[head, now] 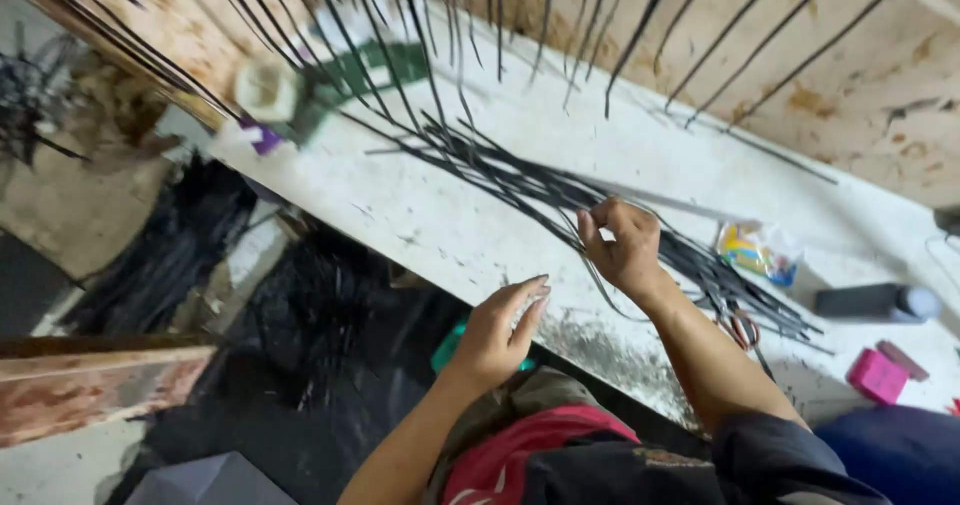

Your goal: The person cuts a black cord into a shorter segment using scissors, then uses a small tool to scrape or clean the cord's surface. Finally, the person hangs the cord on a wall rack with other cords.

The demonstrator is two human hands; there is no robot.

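Observation:
A long bundle of thin black strips [520,180] lies across the white worktable [620,135], running from upper left to lower right. My right hand [620,245] is over the bundle with its fingers pinched on one thin strip. Lower and to the left, my left hand [500,330] hovers at the table's near edge, fingers together and slightly curled, holding nothing that I can see. More black strips lean against the stained wall [850,55] behind the table.
A crumpled yellow and blue packet [757,250], a dark cylinder with a pale cap [875,302], a pink block [877,375] and scissors [742,330] lie at the right. A pale roll [266,90] sits at the far left end. Black scraps [300,325] cover the floor below.

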